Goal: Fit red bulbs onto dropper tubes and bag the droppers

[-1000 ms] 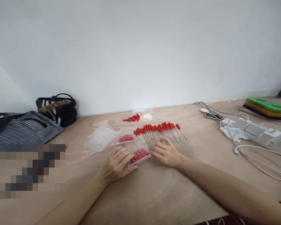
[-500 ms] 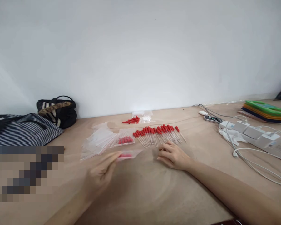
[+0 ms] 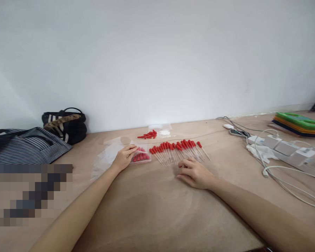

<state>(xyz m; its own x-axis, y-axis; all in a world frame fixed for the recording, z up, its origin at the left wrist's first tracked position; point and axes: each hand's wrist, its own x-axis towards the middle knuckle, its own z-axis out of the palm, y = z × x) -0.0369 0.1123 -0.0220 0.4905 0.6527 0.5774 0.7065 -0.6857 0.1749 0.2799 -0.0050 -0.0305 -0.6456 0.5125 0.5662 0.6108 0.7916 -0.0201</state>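
My left hand [image 3: 124, 156] is closed on the edge of a small clear zip bag [image 3: 140, 149] with red rubber bulbs inside. That bag lies at a second clear zip bag [image 3: 141, 158] of red bulbs, partly overlapping it. Under and behind the hand spread several flat clear zip bags [image 3: 105, 155]. My right hand [image 3: 195, 174] rests on the table with loosely bent fingers, a little apart, and no object shows in it. Just beyond it lies a row of droppers [image 3: 177, 148] with red bulbs and thin clear stems.
Loose red bulbs [image 3: 147, 134] and a clear plastic packet [image 3: 160, 129] lie near the wall. On the right are a power strip with chargers [image 3: 286, 148], white cables and stacked coloured frames [image 3: 299, 122]. A striped bag [image 3: 28, 145] and a black bag [image 3: 65, 126] stand left.
My left hand has moved away from me and slightly right, carrying the bag of red bulbs onto the other filled bag. My right hand has stayed in place.
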